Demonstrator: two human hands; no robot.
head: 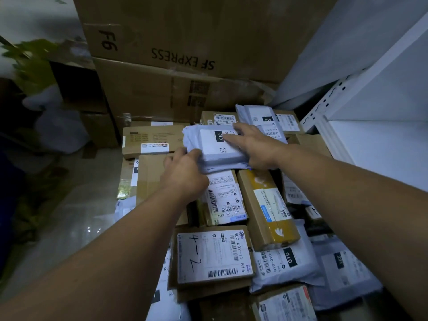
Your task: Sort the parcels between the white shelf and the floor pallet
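A grey poly-bag parcel (pixel 209 147) with a white label marked 010 lies on top of the pile of parcels on the floor. My left hand (pixel 184 171) grips its near left edge, fingers curled round it. My right hand (pixel 251 145) lies over its right side, fingers stretched across the label and thumb below the edge. Under it sit a box with a barcode label (pixel 223 198) and a brown and yellow box (pixel 268 209). The white shelf (pixel 370 135) stands at the right.
Large SF EXPRESS cartons (pixel 185 56) are stacked behind the pile. A box marked 4-2 (pixel 213 258) and another grey 010 bag (pixel 282 262) lie near me. A flat brown box (pixel 152 141) sits left of the pile. Tiled floor (pixel 76 205) and a green plant (pixel 30 63) are at the left.
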